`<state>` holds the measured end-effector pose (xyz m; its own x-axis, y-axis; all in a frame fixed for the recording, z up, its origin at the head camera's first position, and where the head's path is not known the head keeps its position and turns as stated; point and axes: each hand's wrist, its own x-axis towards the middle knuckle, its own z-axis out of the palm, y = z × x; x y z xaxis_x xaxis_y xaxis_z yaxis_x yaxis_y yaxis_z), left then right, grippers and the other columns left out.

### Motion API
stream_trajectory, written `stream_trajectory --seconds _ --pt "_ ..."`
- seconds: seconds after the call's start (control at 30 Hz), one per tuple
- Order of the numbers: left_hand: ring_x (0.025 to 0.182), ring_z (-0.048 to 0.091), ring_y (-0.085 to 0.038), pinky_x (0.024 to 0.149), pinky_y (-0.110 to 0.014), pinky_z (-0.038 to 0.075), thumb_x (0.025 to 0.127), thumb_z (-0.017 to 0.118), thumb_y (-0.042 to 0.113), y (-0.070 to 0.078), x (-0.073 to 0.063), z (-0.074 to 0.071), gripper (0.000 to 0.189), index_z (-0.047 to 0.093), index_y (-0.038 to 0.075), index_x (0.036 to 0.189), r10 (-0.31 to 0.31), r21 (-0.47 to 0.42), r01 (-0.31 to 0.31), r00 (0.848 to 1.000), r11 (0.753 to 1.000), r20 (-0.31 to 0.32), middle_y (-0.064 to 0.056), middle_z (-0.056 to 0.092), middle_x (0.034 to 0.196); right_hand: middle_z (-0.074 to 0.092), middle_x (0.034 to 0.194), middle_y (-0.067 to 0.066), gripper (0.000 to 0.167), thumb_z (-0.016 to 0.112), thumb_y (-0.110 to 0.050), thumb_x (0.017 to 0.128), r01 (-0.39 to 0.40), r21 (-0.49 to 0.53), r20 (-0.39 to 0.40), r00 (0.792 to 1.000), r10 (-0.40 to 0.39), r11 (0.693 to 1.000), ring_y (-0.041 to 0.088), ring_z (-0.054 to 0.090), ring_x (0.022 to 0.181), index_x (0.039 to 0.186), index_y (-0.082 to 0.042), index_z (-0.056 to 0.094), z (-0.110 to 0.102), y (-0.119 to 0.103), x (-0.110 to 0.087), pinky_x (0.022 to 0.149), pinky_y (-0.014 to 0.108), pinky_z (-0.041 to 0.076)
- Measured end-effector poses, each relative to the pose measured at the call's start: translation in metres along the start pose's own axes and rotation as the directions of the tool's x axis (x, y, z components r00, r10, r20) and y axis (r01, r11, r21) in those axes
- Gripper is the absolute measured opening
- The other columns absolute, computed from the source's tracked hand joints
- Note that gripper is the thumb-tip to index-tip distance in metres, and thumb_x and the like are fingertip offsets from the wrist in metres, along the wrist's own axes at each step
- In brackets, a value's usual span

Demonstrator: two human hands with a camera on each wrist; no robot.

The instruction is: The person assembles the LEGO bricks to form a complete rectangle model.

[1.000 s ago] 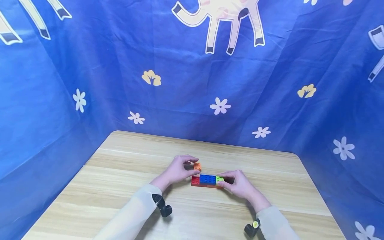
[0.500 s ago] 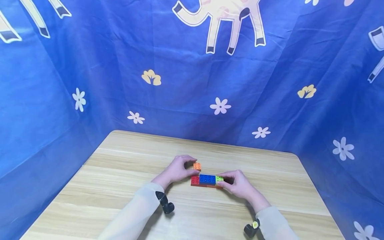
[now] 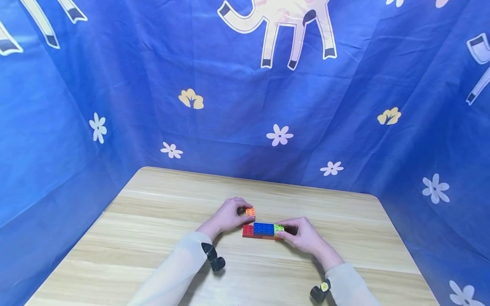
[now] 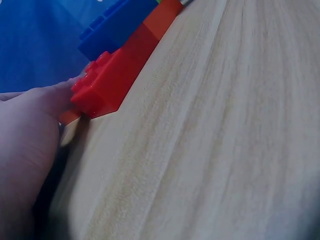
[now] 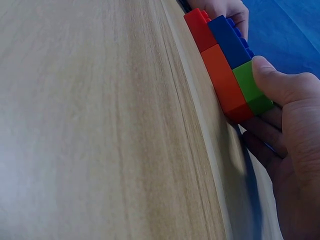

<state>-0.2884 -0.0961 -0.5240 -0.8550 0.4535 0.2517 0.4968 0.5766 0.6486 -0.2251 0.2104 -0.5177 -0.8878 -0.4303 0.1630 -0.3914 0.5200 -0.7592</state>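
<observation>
In the head view my left hand pinches a small orange brick between thumb and fingers. The brick sits just behind the left end of a row of joined toy bricks. That row has a bottom layer of a red brick and an orange-red brick. On top sit a blue brick and a lime green brick. The red brick's studs are bare at the left end. My right hand grips the green end, thumb in front and fingers behind.
The bricks lie on a light wood-grain table. A blue printed curtain stands around its back and sides. Black wrist cameras are strapped at both sleeves.
My left fingers come closer together around the small orange brick, and the left forearm shifts slightly right. The right hand and the brick row keep their place.
</observation>
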Motion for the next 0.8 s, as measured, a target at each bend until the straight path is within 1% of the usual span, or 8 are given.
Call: stream_trajectory --seconds 0.1,0.17,0.27,0.4,0.53,0.63,0.8 --pt "0.111 0.065 -0.021 0.104 -0.042 0.049 0.089 0.087 0.036 -0.001 0.000 0.000 0.040 0.079 0.013 0.121 0.000 0.012 0.000 1.000 1.000 0.008 0.002 0.073 0.113 0.078 0.116 -0.003 0.033 0.083 -0.037 0.094 0.002 0.003 -0.002 1.000 -0.002 1.000 0.019 0.071 0.113 0.121 -0.018 0.082 0.001 -0.001 -0.001 0.103 0.047 0.053" --pt "0.112 0.065 -0.021 0.105 -0.042 0.048 0.090 0.087 0.035 0.000 0.000 0.000 0.038 0.079 0.013 0.121 -0.002 0.003 0.002 1.000 1.000 0.009 0.002 0.074 0.114 0.078 0.116 -0.002 0.033 0.083 -0.036 0.094 0.005 0.005 -0.003 1.000 -0.004 1.000 0.020 0.071 0.112 0.121 -0.018 0.082 0.001 -0.001 -0.001 0.103 0.047 0.053" --pt "0.109 0.067 -0.018 0.103 -0.039 0.051 0.090 0.087 0.034 0.001 0.000 -0.002 0.037 0.079 0.014 0.120 -0.012 -0.028 0.012 1.000 1.000 0.009 0.003 0.075 0.112 0.078 0.116 -0.002 0.032 0.083 -0.034 0.094 0.007 0.007 -0.005 1.000 -0.007 1.000 0.019 0.071 0.112 0.122 -0.017 0.082 0.001 -0.002 -0.001 0.102 0.045 0.054" --pt "0.101 0.069 -0.014 0.095 -0.036 0.055 0.090 0.088 0.031 0.005 -0.002 -0.006 0.035 0.079 0.014 0.119 -0.030 -0.077 0.031 0.999 0.997 0.011 0.005 0.076 0.109 0.078 0.116 -0.002 0.032 0.083 -0.032 0.095 0.014 0.011 -0.006 1.000 -0.014 1.000 0.018 0.071 0.112 0.122 -0.016 0.081 0.001 -0.001 -0.001 0.101 0.042 0.055" --pt "0.101 0.070 -0.013 0.094 -0.036 0.056 0.089 0.089 0.030 0.011 -0.004 -0.011 0.036 0.079 0.014 0.120 -0.059 -0.126 0.062 0.998 0.990 0.023 0.005 0.075 0.110 0.078 0.117 0.000 0.032 0.083 -0.032 0.095 0.021 0.022 -0.001 1.000 -0.021 1.000 0.019 0.072 0.111 0.123 -0.016 0.081 0.000 -0.001 -0.001 0.100 0.041 0.055" --pt "0.103 0.071 -0.014 0.096 -0.036 0.057 0.089 0.089 0.030 0.014 -0.006 -0.014 0.037 0.079 0.014 0.121 -0.058 -0.156 0.062 0.998 0.986 0.030 0.005 0.075 0.111 0.078 0.117 0.001 0.032 0.083 -0.032 0.095 0.026 0.024 -0.003 1.000 -0.026 0.999 0.020 0.072 0.110 0.123 -0.016 0.081 0.001 0.000 -0.001 0.099 0.040 0.056" --pt "0.104 0.070 -0.013 0.095 -0.032 0.057 0.090 0.088 0.030 0.017 -0.012 -0.020 0.037 0.079 0.011 0.121 -0.017 -0.177 0.024 0.999 0.984 0.040 0.007 0.073 0.109 0.078 0.116 0.002 0.031 0.083 -0.032 0.095 0.030 0.018 -0.005 1.000 -0.030 0.999 0.021 0.072 0.110 0.122 -0.016 0.081 0.001 0.001 -0.001 0.098 0.038 0.056"
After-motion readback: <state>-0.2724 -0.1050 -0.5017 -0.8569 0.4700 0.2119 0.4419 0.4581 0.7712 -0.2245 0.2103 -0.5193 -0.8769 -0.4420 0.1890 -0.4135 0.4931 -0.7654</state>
